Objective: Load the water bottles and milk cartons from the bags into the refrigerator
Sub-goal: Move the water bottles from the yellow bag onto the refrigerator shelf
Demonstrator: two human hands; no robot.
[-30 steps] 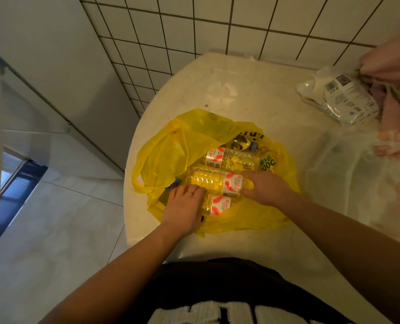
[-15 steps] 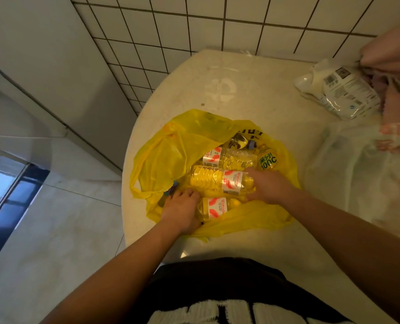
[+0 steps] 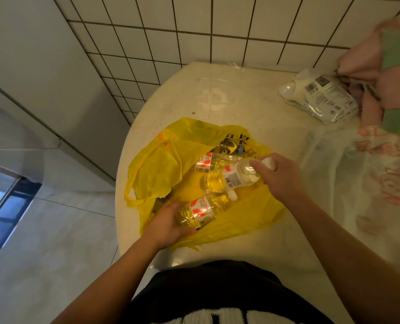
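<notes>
Since a moment ago my right hand [image 3: 285, 178] has tipped the middle bottle [image 3: 231, 178] up by its neck, so the capped end now stands higher, toward 3 o'clock, and the base points toward 8 o'clock over the yellow bag [image 3: 157, 169]. My right fingers are curled round its shoulder, just under the white cap. My left hand [image 3: 165, 223] has drawn the near bottle [image 3: 201, 210] toward 7 o'clock of the bag. Its fingers wrap the base, and the bottle lies on its side. A third bottle [image 3: 206, 161] lies flat in the bag, just beside the middle one at its 11 o'clock. The bag lies open on the bench [image 3: 217, 101]. A pale see-through bag [image 3: 358, 183] sits at 3 o'clock of it and a white packet [image 3: 327, 99] at 1 o'clock.
</notes>
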